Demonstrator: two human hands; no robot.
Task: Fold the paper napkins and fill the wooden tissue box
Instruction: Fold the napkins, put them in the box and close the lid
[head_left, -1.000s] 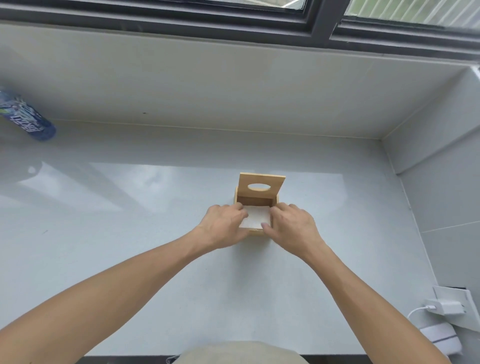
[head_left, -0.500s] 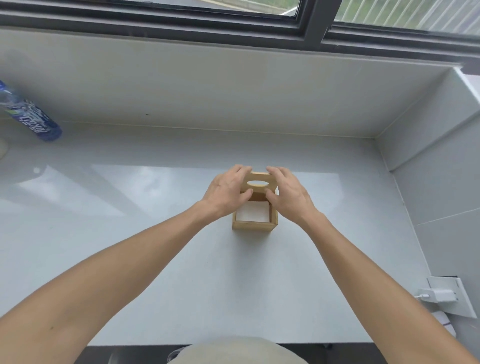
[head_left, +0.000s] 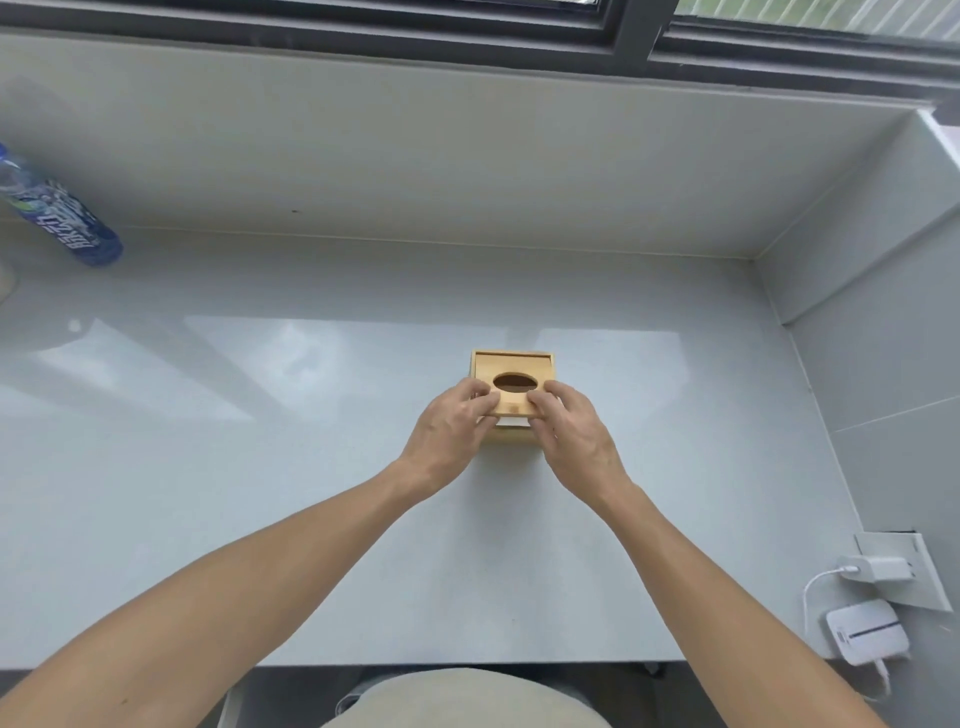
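The left hand (head_left: 451, 427) and the right hand (head_left: 570, 430) meet over one wooden tissue box (head_left: 512, 399), which sits a little right of the counter's centre. Each hand pinches the near edge of the box's lid (head_left: 514, 375), fingertips curled on top and thumbs tucked under, the left at the lid's 8 o'clock corner and the right at its 4 o'clock corner. The lid lies nearly flat over the box, with one dark oval slot (head_left: 515, 383) showing between the two sets of fingers. Under the lid's near edge a thin white strip of paper napkins (head_left: 511, 422) shows inside the box; how many sheets there are cannot be told. Both bare forearms run back from the box toward 6 o'clock.

The box stands on a pale grey, glossy counter (head_left: 260, 467) that mirrors the bright window light in broad patches. At 12 o'clock the counter ends at a low, plain backsplash (head_left: 415, 156), and above that runs a dark window frame (head_left: 636, 31). At 3 o'clock a tiled side wall (head_left: 893, 364) closes off the counter.

Well apart from the box, at 10 o'clock, one blue-labelled plastic bottle (head_left: 62, 218) stands near the backsplash. At 4 o'clock, on the side wall, there is one socket plate (head_left: 919, 587) with one white charger (head_left: 878, 569) plugged in, its cable curving down, and one small white device (head_left: 866, 638) just below it.
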